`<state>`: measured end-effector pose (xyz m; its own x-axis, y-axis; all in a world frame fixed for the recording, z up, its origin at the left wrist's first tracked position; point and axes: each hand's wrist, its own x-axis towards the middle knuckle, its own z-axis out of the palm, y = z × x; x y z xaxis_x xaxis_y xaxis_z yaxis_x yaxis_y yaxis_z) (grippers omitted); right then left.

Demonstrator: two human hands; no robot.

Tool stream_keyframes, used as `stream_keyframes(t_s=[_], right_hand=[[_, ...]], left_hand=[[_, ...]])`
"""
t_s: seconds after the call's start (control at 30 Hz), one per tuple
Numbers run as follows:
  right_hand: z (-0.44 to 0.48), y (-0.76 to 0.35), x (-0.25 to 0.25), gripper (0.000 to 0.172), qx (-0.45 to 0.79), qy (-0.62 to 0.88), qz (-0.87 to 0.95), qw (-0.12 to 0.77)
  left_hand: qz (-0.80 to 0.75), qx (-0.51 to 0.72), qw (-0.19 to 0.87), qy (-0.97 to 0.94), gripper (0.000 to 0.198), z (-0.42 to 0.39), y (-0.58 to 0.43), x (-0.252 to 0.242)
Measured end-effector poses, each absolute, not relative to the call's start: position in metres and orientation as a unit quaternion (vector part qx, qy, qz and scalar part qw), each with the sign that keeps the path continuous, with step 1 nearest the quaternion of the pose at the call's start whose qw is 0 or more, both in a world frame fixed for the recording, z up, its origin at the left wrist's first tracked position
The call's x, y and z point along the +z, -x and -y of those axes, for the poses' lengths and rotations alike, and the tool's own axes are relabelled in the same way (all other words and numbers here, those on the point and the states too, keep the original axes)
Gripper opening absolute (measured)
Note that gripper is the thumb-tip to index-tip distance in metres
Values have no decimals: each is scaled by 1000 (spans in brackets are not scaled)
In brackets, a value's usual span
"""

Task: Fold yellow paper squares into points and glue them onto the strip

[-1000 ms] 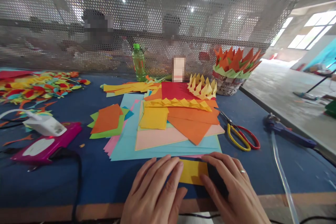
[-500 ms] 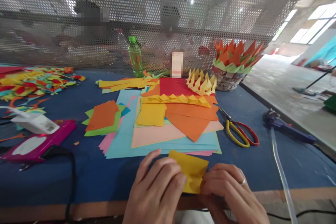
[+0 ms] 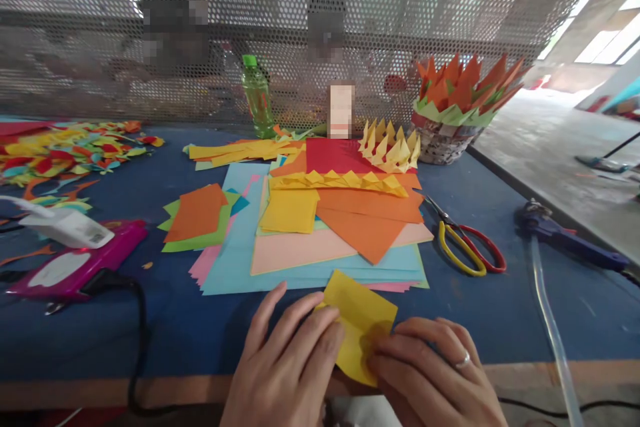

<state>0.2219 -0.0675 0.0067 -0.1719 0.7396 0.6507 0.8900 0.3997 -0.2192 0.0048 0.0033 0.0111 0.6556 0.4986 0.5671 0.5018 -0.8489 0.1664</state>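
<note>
A square of yellow paper (image 3: 363, 320) is between my hands at the table's front edge, turned with one corner pointing away from me. My left hand (image 3: 290, 353) grips its left side, fingers bent over the edge and the thumb out of sight. At the lower right corner, my right hand (image 3: 435, 363), with a ring on one finger, pinches the sheet. Just beyond lie stacked coloured sheets (image 3: 235, 277), with a pile of small yellow squares (image 3: 290, 211) and a strip of folded yellow points (image 3: 340, 181) on top.
Scissors (image 3: 467, 243) and a blue glue gun (image 3: 575, 240) with a clear glue stick lie right. A magenta power strip (image 3: 80, 263) with a black cable is left. Behind stand a green bottle (image 3: 257, 100), a yellow paper crown (image 3: 393, 147) and a basket (image 3: 443, 137) before a perforated screen.
The yellow paper has rotated so that a corner points away from me. My right hand has moved slightly left and down along its edge. The view has shifted slightly.
</note>
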Motion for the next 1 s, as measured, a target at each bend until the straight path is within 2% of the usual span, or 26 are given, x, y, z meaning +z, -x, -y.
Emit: stream_keyframes(t_s=[0.13,0.37,0.47,0.6,0.7,1.0], right_hand=[[61,-221,7,12,-89,522,764,368],[53,-230,16,5,-93,474,799,357],[56,-234,14,9,-82,492,792,352],[61,-240,10,17,-78,511,785,341],[64,-243,8,20,-68,510,790,334],[65,-247,6,20,-94,483,804,335]], left_hand=[[270,-317,43,908,25,0,-5,17],[337,-365,15,868,32,2,-31,26],[357,-374,-6,856,27,5,-30,22],[374,-378,-80,843,9,13,-25,15],[383,-377,-118,835,13,15,-23,11],[407,-356,-122,832,14,15,-30,13]])
